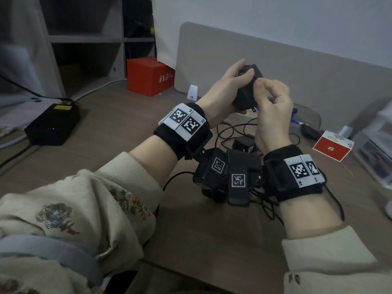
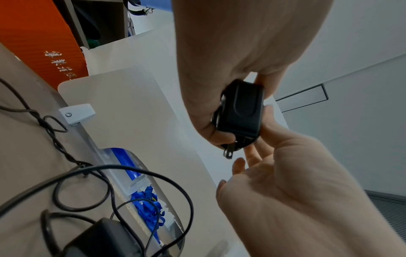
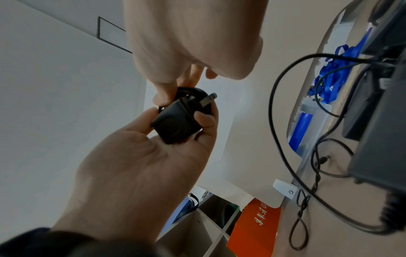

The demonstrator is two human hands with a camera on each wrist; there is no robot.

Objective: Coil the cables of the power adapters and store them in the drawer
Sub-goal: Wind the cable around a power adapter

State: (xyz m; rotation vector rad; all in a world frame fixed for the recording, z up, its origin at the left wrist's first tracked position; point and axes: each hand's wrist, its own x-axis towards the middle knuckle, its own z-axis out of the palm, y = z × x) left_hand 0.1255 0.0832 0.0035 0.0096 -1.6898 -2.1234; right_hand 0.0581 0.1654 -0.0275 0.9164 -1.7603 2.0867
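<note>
- The brown counter is carrying everything, and a beige divider panel is standing along its far edge; a grey shelf unit is standing at the left behind it.
- A big black power box with a yellow label is lying at the left of the counter; the writing on the label is too small to read.
- A red box is sitting near the divider, with pale characters on its side that I cannot read.
- A small red and white card box is lying at the right, partly cut off by clear plastic drawers.
- Loose black cables are lying on the counter under the hands, partly hidden by the wrists.
- A second black adapter is resting among them, half hidden.
- The left hand is holding a black power adapter above the counter, the grip curling round its body.
- The right hand is pinching at the adapter's edge, where its coiled cable is sitting; the cable's end is hidden there.
- The metal prongs are pointing down.
</note>
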